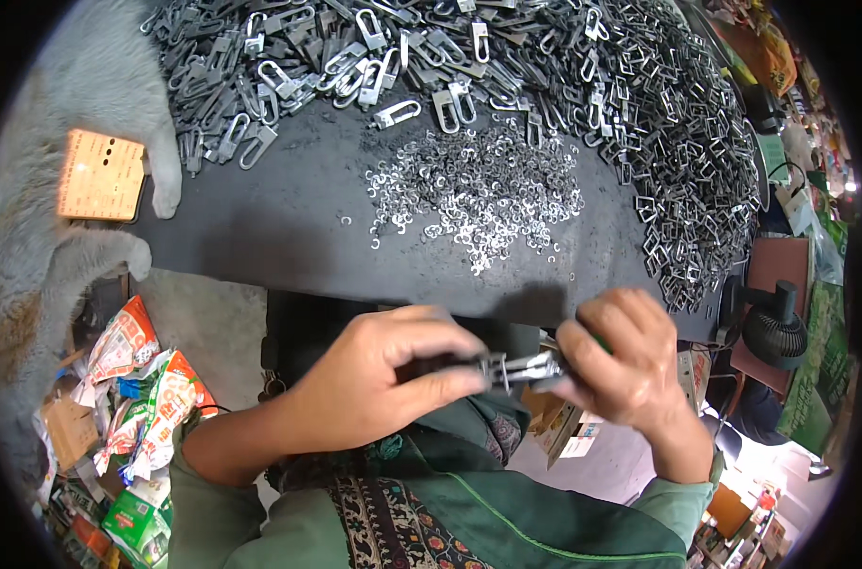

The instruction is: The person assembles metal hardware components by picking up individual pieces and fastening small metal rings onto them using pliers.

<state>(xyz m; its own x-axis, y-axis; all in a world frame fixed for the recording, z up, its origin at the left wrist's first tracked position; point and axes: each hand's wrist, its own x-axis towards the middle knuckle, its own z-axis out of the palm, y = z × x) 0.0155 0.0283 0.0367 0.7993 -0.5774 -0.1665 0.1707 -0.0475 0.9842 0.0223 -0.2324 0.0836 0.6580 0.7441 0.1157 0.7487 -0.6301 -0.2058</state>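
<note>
In front of my body, just off the table's near edge, my two hands meet over small metalwork. My left hand (pixel 384 370) is closed, thumb against fingers, on a metal piece (pixel 493 372) that is mostly covered and slightly blurred. My right hand (pixel 625 356) wraps round what look like pliers (pixel 535 367); a bit of green shows between the fingers. The jaws of the pliers touch the metal piece. Beyond the hands, a heap of tiny C-shaped metal clips (pixel 488 194) lies on the dark table (pixel 289 190). Behind it are piled U-shaped metal shackles (pixel 369 71).
Rectangular metal loops (pixel 687 171) fill the table's right side. At the left lies a grey cat (pixel 99 66), its paws by a device with a lit orange screen (pixel 102 175). A small black fan (pixel 777 327) stands at right. Bright packages (pixel 170 408) crowd the lower left.
</note>
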